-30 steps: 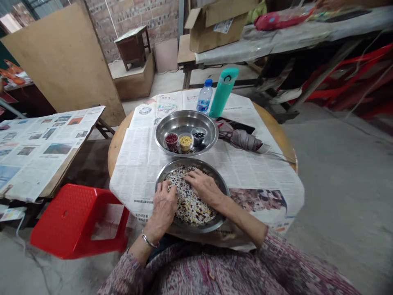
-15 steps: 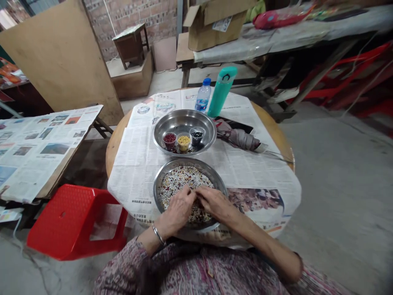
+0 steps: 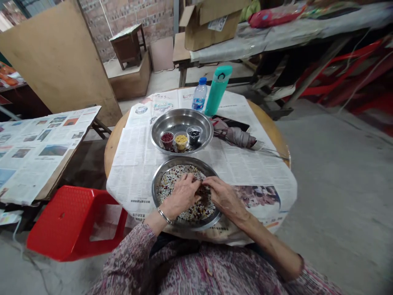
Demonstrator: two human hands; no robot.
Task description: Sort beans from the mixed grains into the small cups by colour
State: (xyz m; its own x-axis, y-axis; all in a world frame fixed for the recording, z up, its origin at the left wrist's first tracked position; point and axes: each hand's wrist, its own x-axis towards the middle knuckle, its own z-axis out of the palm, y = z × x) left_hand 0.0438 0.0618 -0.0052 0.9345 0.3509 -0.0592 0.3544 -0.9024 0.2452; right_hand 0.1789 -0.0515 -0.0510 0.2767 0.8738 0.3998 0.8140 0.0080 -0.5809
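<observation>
The left hand (image 3: pixel 183 194), loosely curled, and right hand (image 3: pixel 223 196), fingertips bunched, nearly meet over mixed grains and beans (image 3: pixel 181 180) in the near steel basin (image 3: pixel 156 197); I can't tell what they grip.

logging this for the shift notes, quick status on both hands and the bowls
Both hands, left and right, over near bowl of mixed grains. Grip unclear. Far bowl holds three cups. Nothing blocking the hands.

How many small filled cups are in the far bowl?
3, side by side in the far bowl: the red-filled cup at left, the yellow-filled cup in the middle, the black-filled cup at right.
</observation>
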